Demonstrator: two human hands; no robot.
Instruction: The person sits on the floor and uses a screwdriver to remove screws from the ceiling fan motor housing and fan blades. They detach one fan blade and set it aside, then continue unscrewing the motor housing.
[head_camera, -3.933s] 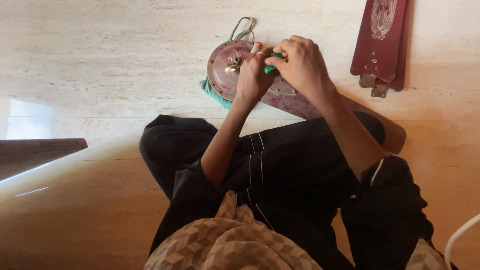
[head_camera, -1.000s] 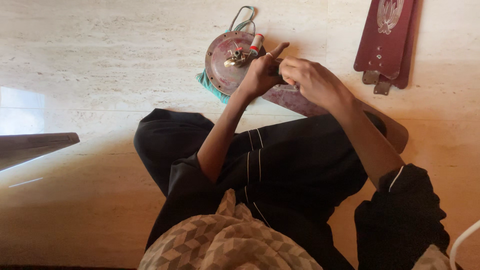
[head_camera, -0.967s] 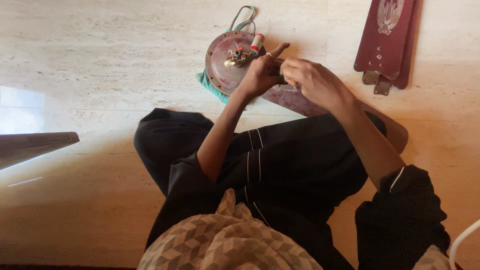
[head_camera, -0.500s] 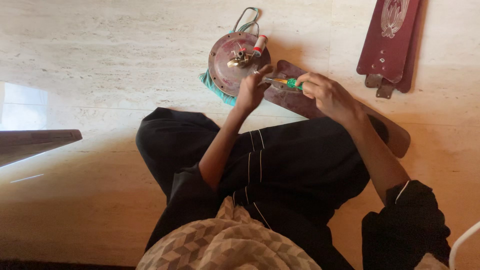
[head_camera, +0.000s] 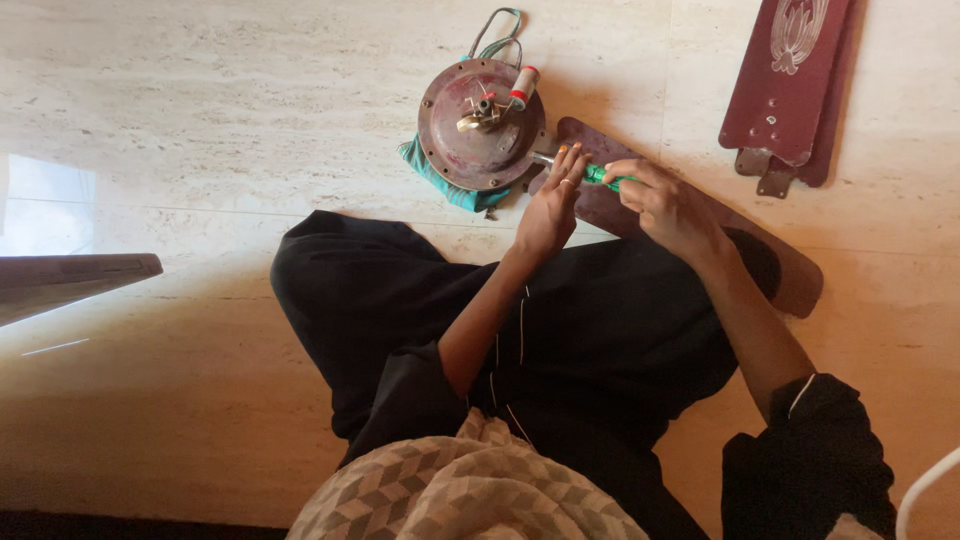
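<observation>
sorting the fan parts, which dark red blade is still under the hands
The blade beside the round motor housing, under both hands; the others lie stacked apart at upper right.

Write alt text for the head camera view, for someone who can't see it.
Seen from above, a person sitting on a pale stone floor holds a green-handled screwdriver in the right hand, left hand beside its shaft, at the edge of a round maroon fan motor housing. One fan blade lies under the hands; more blades lie at upper right.

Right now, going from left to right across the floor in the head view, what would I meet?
Dark board at the left edge → round motor housing → left hand → green-handled screwdriver → right hand → stacked red fan blades.
</observation>
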